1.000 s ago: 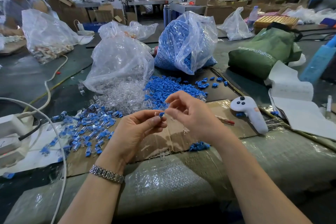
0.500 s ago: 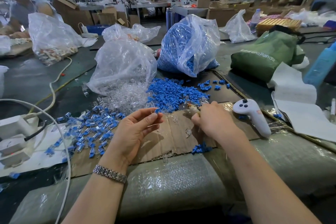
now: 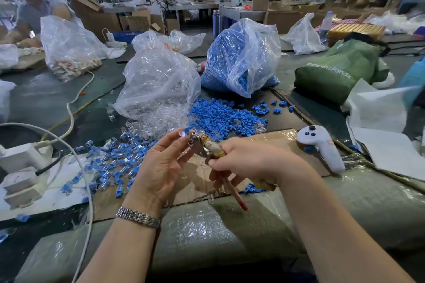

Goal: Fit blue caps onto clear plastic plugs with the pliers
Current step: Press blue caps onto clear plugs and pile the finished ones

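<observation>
Behind the hands, the worktop carries a loose heap of blue caps beside two plastic bags. The left hand pinches a clear plug with a blue cap at its fingertips. The right hand grips the pliers, whose metal head meets the plug

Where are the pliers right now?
In the head view, centre frame: the right hand grips the pliers above the cardboard sheet, their head at the left hand's fingertips, just in front of the loose blue caps.
</observation>
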### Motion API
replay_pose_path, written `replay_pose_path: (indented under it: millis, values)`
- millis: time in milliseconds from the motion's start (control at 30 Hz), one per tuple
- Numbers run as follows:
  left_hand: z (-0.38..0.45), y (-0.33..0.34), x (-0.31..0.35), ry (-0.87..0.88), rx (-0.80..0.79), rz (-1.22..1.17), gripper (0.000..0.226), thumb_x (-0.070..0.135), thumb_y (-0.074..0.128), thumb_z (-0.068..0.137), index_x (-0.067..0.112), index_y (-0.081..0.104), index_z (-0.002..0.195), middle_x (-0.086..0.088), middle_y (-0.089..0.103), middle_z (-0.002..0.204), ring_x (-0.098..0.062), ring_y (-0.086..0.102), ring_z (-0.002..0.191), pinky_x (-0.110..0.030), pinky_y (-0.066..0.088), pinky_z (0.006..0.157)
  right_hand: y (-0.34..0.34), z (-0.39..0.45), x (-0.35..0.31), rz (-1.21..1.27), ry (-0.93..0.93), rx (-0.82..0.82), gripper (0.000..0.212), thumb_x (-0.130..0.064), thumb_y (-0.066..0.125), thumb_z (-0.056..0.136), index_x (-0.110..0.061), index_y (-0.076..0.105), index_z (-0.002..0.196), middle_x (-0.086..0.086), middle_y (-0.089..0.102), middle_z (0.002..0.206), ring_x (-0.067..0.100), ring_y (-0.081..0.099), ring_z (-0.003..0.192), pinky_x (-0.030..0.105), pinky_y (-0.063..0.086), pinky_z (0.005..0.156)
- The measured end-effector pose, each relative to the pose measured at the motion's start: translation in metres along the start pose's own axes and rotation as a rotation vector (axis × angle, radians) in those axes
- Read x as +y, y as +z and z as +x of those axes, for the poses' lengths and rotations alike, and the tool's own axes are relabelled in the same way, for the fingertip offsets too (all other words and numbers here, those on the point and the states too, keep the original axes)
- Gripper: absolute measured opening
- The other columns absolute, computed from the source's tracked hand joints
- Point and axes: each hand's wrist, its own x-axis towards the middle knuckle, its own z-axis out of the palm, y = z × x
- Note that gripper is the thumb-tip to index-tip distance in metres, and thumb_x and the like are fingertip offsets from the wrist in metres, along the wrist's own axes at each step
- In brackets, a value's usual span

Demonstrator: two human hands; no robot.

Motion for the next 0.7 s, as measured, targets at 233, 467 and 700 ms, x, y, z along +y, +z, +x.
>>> replay_pose_path:
  millis: [233, 467, 700]
  values:
    - [-0.002, 0.002, -0.002, 0.023, -0.014, 0.105, 0.018, 0.002, 0.069, 0.082, 0.009, 0.08, 0.094, -0.013, 0.077, 0.1, -0.023, 0.074, 0.096, -0.031, 0.06, 0.084, 0.002, 0.005, 0.003, 0.0, -0.02, 0.0, 0.014, -0.019, 0.051, 0.106, -0.007, 0.056, 0.101, 0.011, 0.078, 0.098, 0.024, 0.076, 0.091, 0.04, 0.058, 0.082]
    - [-0.005, 0.006, -0.002, 0.049, 0.016, 0.221, 0.017, 0.007, 0.072, 0.078, 0.011, 0.082, 0.091, -0.012, 0.078, 0.094, -0.021, 0.075, 0.09, -0.027, 0.06, 0.081, 0.015, 0.009, 0.01, 0.068, -0.024, 0.06, 0.031, -0.033, 0.049, 0.107, -0.012, 0.055, 0.085, 0.006, 0.066, 0.072, 0.02, 0.066, 0.063, 0.037, 0.057, 0.069]
    - [-0.005, 0.002, -0.002, 0.06, 0.002, 0.223, 0.022, 0.012, 0.075, 0.076, 0.013, 0.082, 0.097, -0.011, 0.078, 0.097, -0.021, 0.075, 0.093, -0.026, 0.06, 0.08, 0.024, 0.012, 0.008, 0.084, -0.005, 0.11, 0.038, -0.039, 0.049, 0.106, -0.008, 0.058, 0.086, 0.006, 0.061, 0.066, 0.021, 0.06, 0.056, 0.038, 0.053, 0.064]
